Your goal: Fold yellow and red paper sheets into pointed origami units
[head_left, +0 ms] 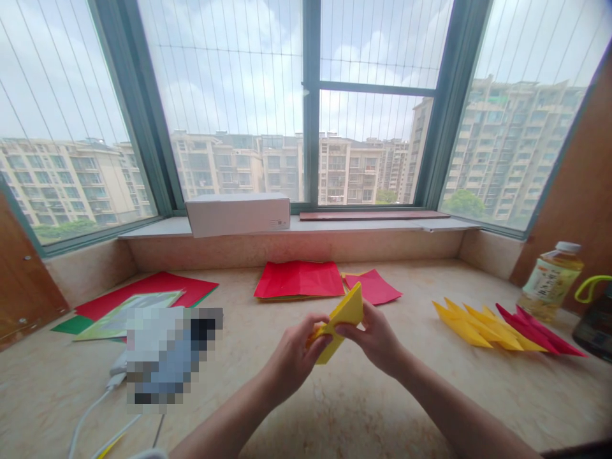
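Observation:
Between my two hands, above the stone counter, is a folded piece of yellow paper [348, 311], tilted with its upper corner to the right. My left hand [299, 350] grips its left side, thumb in front and fingers behind. On the right side my right hand [375, 335] pinches it, the thumb pressed near the middle of the paper. Behind the hands lie a stack of red sheets [299, 279] and a smaller red square sheet [375, 287], with yellow paper edges showing beneath. Off to the right stand several folded yellow paper pieces [485, 325] beside folded red pieces [540, 331].
At the right are a drink bottle [549, 280] and a dark container [595, 325] with a green strap. Red and green sheets [153, 290] lie at the left under a pale packet [129, 315], near a blurred-out item [167, 357] and white cable [90, 408]. A white box [239, 215] sits on the sill.

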The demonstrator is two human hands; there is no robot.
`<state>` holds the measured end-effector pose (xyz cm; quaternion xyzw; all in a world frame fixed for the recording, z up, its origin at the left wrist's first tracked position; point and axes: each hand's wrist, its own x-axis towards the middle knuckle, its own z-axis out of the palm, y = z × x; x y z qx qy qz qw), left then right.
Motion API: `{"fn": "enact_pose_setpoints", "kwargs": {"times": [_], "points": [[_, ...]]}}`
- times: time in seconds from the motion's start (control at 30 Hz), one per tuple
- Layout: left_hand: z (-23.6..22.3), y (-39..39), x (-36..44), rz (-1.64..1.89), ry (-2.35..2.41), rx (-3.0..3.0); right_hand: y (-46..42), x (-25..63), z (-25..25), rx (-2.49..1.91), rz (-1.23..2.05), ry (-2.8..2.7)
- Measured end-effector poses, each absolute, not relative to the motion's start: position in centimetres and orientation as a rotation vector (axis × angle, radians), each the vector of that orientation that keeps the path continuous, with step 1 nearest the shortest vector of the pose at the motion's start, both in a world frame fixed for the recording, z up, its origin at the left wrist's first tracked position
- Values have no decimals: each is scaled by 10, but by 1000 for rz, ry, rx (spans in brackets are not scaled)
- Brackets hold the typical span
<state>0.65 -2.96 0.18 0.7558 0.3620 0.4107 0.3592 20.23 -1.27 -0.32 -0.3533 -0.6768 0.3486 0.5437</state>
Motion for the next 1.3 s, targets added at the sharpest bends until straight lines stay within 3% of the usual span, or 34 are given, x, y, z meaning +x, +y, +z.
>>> {"fn": "enact_pose_setpoints", "kwargs": {"times": [0.27,0.8,1.1,1.3], "points": [[4,-28,8,836,821,1840,-21,198,-6,-833,689,-1765],[5,-31,7,677,796,1764,-26,200,-2,-548,1437,-1625],[1,-34,9,500,670,1770,-29,196,-8,-617,1299,-1518],[-5,-32,10,606,621,1723,-27,192,-6,-493,1388,-1606]]}}
